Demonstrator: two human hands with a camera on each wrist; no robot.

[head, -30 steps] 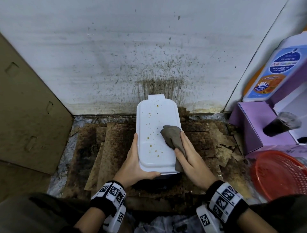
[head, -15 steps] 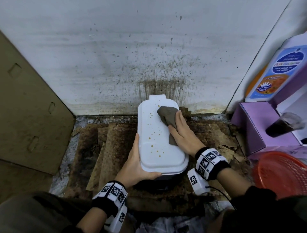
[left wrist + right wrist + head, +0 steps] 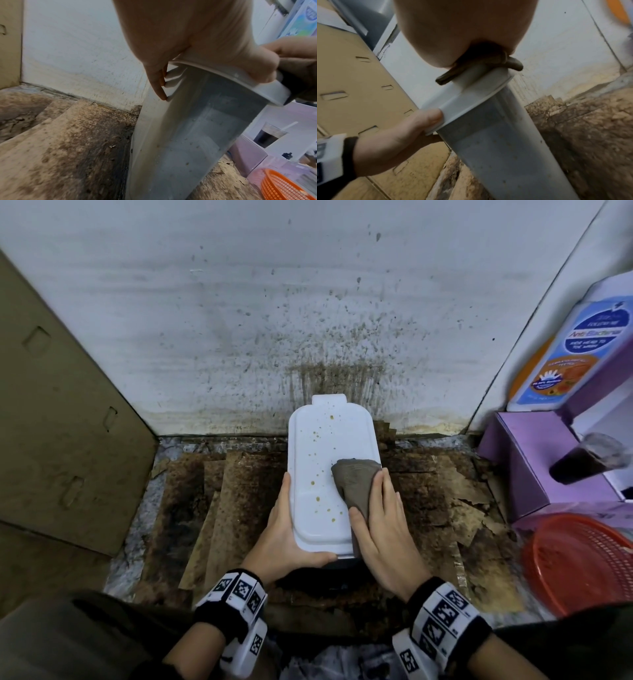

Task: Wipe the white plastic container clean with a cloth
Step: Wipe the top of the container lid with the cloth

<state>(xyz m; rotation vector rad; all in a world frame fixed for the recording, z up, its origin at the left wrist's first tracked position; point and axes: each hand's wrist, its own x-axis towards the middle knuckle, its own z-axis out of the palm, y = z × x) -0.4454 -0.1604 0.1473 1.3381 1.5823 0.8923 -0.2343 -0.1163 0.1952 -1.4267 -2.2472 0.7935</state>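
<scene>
A tall white plastic container (image 3: 322,460) stands on stained cardboard against the wall; brown spots dot its lid. My left hand (image 3: 286,529) grips its near left corner, thumb along the near rim and fingers down the left side (image 3: 159,86). My right hand (image 3: 380,518) lies flat on a grey-brown cloth (image 3: 354,484), pressing it onto the right half of the lid. The right wrist view shows the cloth (image 3: 513,63) squeezed between palm and lid, with an end hanging past the rim. The container's grey translucent wall (image 3: 496,148) carries small specks.
A cardboard panel (image 3: 51,422) leans at the left. The white wall (image 3: 308,320) behind is splattered brown. At the right stand a purple box (image 3: 534,460), a cup of dark drink (image 3: 589,460), a blue-labelled bottle (image 3: 561,350) and a red basket (image 3: 582,563).
My right hand slid the cloth to the far end of the lid, then drew it back to the near right side. The left hand kept its grip.
</scene>
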